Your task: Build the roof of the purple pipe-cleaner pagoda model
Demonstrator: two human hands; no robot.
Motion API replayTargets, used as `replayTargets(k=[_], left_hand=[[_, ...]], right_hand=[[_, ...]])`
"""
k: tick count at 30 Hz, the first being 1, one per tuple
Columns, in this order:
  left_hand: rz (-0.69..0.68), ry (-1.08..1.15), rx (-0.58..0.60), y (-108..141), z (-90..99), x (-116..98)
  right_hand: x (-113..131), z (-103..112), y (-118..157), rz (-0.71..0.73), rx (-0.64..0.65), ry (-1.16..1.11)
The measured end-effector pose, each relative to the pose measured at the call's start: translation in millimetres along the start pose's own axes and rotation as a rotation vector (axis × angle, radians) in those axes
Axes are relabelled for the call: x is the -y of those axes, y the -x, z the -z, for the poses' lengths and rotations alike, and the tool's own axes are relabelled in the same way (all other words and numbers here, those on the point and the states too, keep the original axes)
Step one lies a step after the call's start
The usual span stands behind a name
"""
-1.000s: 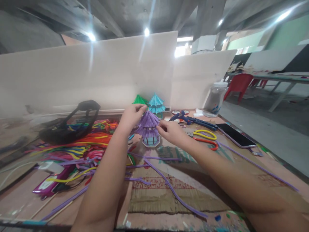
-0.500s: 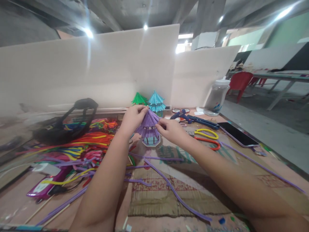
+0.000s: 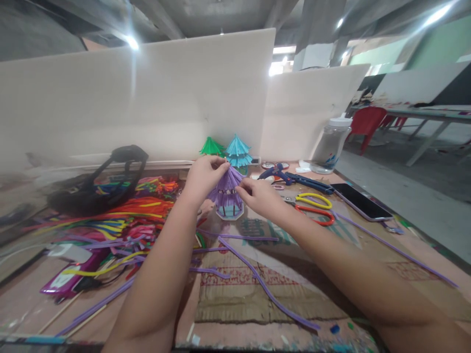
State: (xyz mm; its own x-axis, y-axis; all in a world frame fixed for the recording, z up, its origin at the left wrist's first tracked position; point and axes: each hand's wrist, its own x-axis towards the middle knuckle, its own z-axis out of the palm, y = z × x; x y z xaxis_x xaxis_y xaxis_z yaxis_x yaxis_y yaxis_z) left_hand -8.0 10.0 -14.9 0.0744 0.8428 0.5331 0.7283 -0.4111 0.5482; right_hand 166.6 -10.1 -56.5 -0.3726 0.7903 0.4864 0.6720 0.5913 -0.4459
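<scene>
A small purple model pavilion point(image 3: 228, 189) with a two-tiered roof of fuzzy stems stands upright on a pale, many-sided base. At the roof's peak, my left hand point(image 3: 206, 177) pinches with thumb and fingers. My right hand point(image 3: 259, 196) is closed at the right edge of the upper roof, its fingertips on the purple stems; exactly what they pinch is partly hidden. Behind it stand a light blue pavilion point(image 3: 238, 149) and a green one point(image 3: 211, 146). Below my left hand is a small skin-coloured shape point(image 3: 206, 207) I cannot make out clearly.
Purple stems point(image 3: 268, 294) lie across the cardboard point(image 3: 235, 306). To the right are scissors point(image 3: 314, 200), a blue glue gun point(image 3: 275, 172), a phone point(image 3: 362, 202) and a clear bottle point(image 3: 330, 147). Bundled coloured stems point(image 3: 136, 211) and a magenta tool point(image 3: 75, 277) lie left.
Both hands stay at the purple pavilion with almost the same grip. The skin-coloured shape has appeared beside its base, below my left hand. The view has shifted slightly.
</scene>
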Motion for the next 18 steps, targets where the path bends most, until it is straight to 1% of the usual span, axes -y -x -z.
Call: replayTargets(k=[3,8,18], left_hand=[[-0.002,0.008,-0.003,-0.1,-0.7,0.5],[-0.009,0.02,-0.014,0.1,0.1,2.7],[0.022,-0.002,-0.003,0.6,2.5,0.3]], right_hand=[[1.6,3.1,3.2,-0.002,0.03,-0.061],[1.0,6.0,4.7,-0.013,0.147,-0.143],[-5.0,-1.9,3.3,-0.037,0.18,-0.187]])
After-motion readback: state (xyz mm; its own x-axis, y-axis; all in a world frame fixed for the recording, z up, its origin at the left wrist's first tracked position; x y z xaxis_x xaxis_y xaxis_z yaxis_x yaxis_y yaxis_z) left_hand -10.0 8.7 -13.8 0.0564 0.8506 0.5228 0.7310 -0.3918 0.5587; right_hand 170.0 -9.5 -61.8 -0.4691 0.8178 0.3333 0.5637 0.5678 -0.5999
